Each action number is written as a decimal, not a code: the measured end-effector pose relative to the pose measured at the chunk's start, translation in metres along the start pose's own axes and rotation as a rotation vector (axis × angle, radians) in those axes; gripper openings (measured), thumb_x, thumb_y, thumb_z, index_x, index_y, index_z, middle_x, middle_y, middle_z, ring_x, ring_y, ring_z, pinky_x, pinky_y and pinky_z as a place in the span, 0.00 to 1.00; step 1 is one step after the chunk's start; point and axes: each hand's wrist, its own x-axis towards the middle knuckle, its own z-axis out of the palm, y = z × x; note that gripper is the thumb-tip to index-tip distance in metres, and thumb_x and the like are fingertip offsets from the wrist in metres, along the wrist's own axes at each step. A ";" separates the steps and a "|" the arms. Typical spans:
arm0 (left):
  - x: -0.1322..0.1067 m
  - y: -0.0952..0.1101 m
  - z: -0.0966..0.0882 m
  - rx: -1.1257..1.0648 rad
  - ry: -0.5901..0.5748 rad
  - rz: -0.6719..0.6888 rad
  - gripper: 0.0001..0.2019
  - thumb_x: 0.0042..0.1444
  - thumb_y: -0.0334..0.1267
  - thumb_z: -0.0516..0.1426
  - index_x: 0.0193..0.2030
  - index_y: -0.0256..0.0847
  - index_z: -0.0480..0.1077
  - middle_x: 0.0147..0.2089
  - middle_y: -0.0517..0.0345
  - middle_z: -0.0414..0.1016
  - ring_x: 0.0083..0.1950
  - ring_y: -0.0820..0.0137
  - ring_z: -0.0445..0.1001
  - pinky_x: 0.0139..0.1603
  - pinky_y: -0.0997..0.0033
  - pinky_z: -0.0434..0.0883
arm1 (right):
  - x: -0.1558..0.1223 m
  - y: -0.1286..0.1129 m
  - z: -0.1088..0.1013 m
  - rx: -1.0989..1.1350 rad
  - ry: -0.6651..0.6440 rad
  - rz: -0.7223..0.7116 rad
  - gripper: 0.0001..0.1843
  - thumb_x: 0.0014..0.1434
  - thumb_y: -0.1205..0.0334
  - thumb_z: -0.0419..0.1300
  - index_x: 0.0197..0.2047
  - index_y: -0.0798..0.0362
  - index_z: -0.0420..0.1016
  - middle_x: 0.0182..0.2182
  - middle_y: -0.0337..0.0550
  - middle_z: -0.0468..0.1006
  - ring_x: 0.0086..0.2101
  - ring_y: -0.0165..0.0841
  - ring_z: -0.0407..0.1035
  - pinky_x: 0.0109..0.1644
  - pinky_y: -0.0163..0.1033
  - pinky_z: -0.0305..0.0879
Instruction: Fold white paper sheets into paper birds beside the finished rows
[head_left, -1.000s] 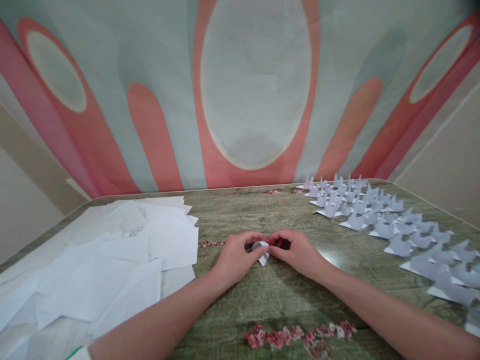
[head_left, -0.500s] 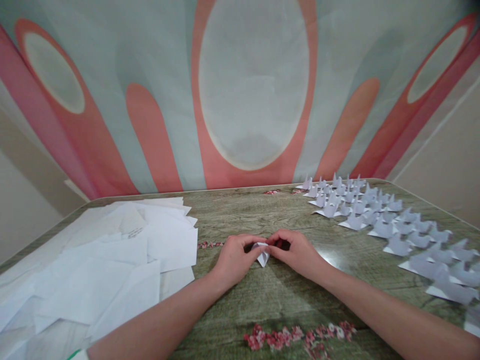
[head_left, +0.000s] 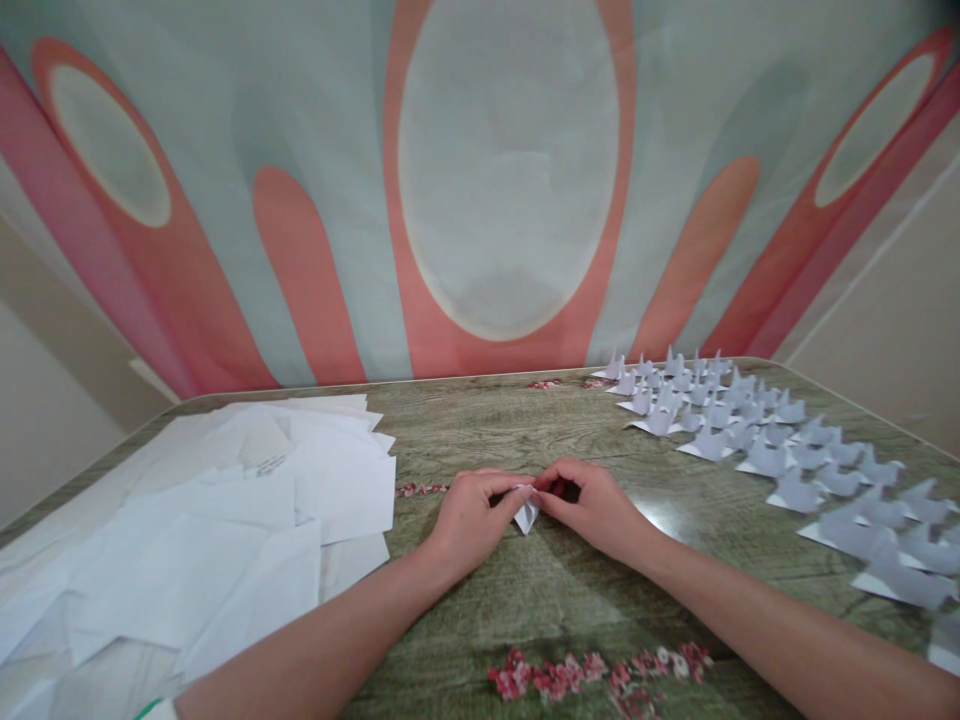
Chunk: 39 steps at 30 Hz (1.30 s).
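A small folded piece of white paper (head_left: 526, 516) is pinched between both hands at the middle of the table, its pointed end facing me. My left hand (head_left: 480, 510) grips its left side, thumb on top. From the right, my right hand (head_left: 581, 498) holds the upper right edge between thumb and fingertips. The fingers cover the far part of the paper, so its full shape is hidden.
A spread of loose white paper sheets (head_left: 217, 545) covers the table's left side. Rows of several folded white paper cranes (head_left: 769, 455) stand on the right. The wood-patterned tabletop (head_left: 480, 425) carries printed pink flowers and meets a painted wall behind.
My left thumb and fingers have shifted slightly along the folded paper, and a little less of its upper left part shows. Everything else stays in place.
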 end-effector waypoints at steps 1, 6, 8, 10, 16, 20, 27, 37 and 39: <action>0.000 0.000 0.000 0.001 -0.003 0.004 0.12 0.58 0.39 0.51 0.43 0.47 0.75 0.40 0.61 0.78 0.41 0.68 0.74 0.45 0.72 0.68 | 0.000 0.000 0.000 -0.005 -0.001 0.000 0.07 0.54 0.59 0.59 0.30 0.52 0.75 0.24 0.38 0.76 0.26 0.30 0.68 0.31 0.34 0.63; 0.000 0.000 0.001 0.053 0.004 0.011 0.11 0.55 0.39 0.54 0.43 0.48 0.75 0.40 0.61 0.78 0.41 0.68 0.74 0.45 0.71 0.67 | 0.000 0.001 0.001 -0.051 0.014 0.000 0.06 0.53 0.60 0.59 0.30 0.52 0.75 0.25 0.39 0.76 0.27 0.31 0.68 0.33 0.35 0.63; -0.001 0.000 0.002 0.103 0.017 -0.006 0.11 0.52 0.39 0.57 0.42 0.48 0.75 0.40 0.61 0.78 0.41 0.67 0.73 0.45 0.70 0.67 | -0.001 0.002 0.002 -0.064 0.021 0.000 0.05 0.53 0.60 0.60 0.30 0.52 0.75 0.26 0.39 0.76 0.28 0.31 0.68 0.33 0.35 0.62; -0.001 0.000 0.003 0.142 0.022 -0.015 0.11 0.49 0.38 0.59 0.42 0.47 0.75 0.39 0.61 0.78 0.41 0.66 0.73 0.45 0.70 0.66 | -0.001 0.001 0.002 -0.072 0.023 -0.005 0.05 0.53 0.61 0.60 0.30 0.52 0.75 0.26 0.39 0.76 0.28 0.31 0.68 0.33 0.35 0.62; -0.001 -0.001 0.004 0.174 0.030 -0.008 0.11 0.49 0.37 0.59 0.41 0.47 0.75 0.40 0.61 0.78 0.42 0.67 0.73 0.45 0.70 0.66 | -0.003 0.001 0.001 -0.083 0.030 -0.050 0.04 0.53 0.62 0.60 0.31 0.52 0.75 0.25 0.38 0.75 0.27 0.31 0.68 0.34 0.35 0.61; -0.002 -0.003 0.005 0.168 0.025 0.004 0.10 0.50 0.37 0.58 0.40 0.48 0.75 0.39 0.63 0.78 0.41 0.68 0.73 0.45 0.70 0.66 | -0.003 0.002 0.000 -0.108 0.042 -0.088 0.02 0.53 0.63 0.60 0.30 0.51 0.74 0.25 0.37 0.75 0.28 0.31 0.68 0.35 0.36 0.61; 0.000 -0.007 0.007 0.122 0.025 0.056 0.10 0.49 0.35 0.59 0.39 0.48 0.75 0.41 0.64 0.78 0.43 0.69 0.73 0.48 0.70 0.66 | -0.008 0.007 0.001 -0.262 0.088 -0.215 0.03 0.55 0.66 0.59 0.33 0.50 0.74 0.29 0.39 0.75 0.33 0.33 0.67 0.38 0.39 0.60; -0.001 -0.008 0.007 0.138 0.005 0.081 0.14 0.48 0.29 0.58 0.40 0.50 0.76 0.42 0.65 0.78 0.44 0.70 0.73 0.50 0.70 0.66 | -0.012 0.000 -0.001 -0.456 0.138 -0.512 0.07 0.57 0.67 0.57 0.38 0.50 0.74 0.33 0.41 0.75 0.34 0.32 0.66 0.39 0.39 0.56; -0.001 -0.008 0.007 0.146 0.002 0.082 0.15 0.47 0.29 0.58 0.40 0.51 0.75 0.42 0.66 0.78 0.45 0.70 0.73 0.50 0.70 0.65 | -0.012 -0.002 -0.001 -0.484 0.129 -0.554 0.07 0.58 0.67 0.56 0.38 0.50 0.74 0.33 0.41 0.75 0.34 0.31 0.65 0.39 0.39 0.55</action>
